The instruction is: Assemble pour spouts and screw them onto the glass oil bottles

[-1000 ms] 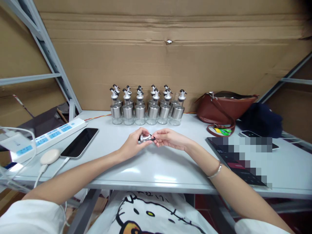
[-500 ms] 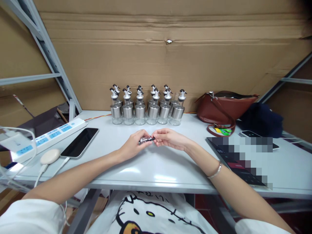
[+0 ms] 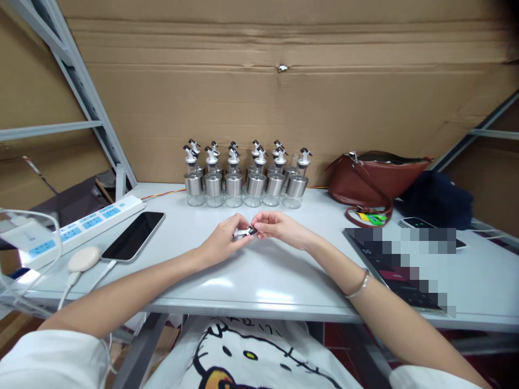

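Note:
Above the middle of the table, my left hand (image 3: 227, 236) is closed around a pour spout (image 3: 242, 233), a light grey bottle top with a black lever at its end. The spout lies roughly sideways, lever end toward the right. My right hand (image 3: 279, 227) pinches at that black lever with thumb and forefinger. Behind both hands stand several glass oil bottles (image 3: 234, 186) in two rows, banded in brushed metal. Most carry the same kind of spout; a back-row bottle (image 3: 295, 161) at the right shows an open glass neck.
A white power strip (image 3: 87, 221), a phone (image 3: 133, 236) and a round cream charger (image 3: 84, 259) lie at left. To the right are a brown handbag (image 3: 375, 175), a dark blue cap (image 3: 438, 200) and a partly blurred dark flat item (image 3: 389, 265). Cardboard (image 3: 243, 108) backs the table.
My right fingers have shifted slightly around the spout's end, and the black lever now shows at a different angle. My left hand has kept its hold. The bottles stand as before.

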The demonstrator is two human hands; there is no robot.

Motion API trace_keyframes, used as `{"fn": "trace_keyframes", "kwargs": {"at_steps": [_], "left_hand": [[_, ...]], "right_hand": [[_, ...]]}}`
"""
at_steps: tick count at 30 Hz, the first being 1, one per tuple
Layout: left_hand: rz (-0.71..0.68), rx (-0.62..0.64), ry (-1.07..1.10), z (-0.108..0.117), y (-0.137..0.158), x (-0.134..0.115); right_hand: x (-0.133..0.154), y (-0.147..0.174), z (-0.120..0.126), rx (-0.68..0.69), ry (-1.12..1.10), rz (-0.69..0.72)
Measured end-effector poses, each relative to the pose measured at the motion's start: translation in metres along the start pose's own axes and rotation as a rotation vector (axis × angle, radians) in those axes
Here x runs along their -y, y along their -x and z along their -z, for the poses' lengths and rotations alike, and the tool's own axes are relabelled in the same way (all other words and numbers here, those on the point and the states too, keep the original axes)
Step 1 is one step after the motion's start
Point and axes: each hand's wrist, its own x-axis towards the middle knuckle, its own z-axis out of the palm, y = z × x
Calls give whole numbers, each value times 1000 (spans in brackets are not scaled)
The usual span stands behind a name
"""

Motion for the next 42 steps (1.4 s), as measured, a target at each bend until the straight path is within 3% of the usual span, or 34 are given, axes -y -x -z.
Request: {"fn": "trace_keyframes", "kwargs": {"at_steps": [12,23,42], "left_hand": [[-4,-42,-53,1,-1,3],[-74,18,-58,-1,1,1],[-32,-85,-65,-10,2,9]], "right_hand": [[3,0,1,-163,-27,-18],[-1,-2,-1,-119,-62,-1],[-8,-9,-4,-188,-66,32]]}}
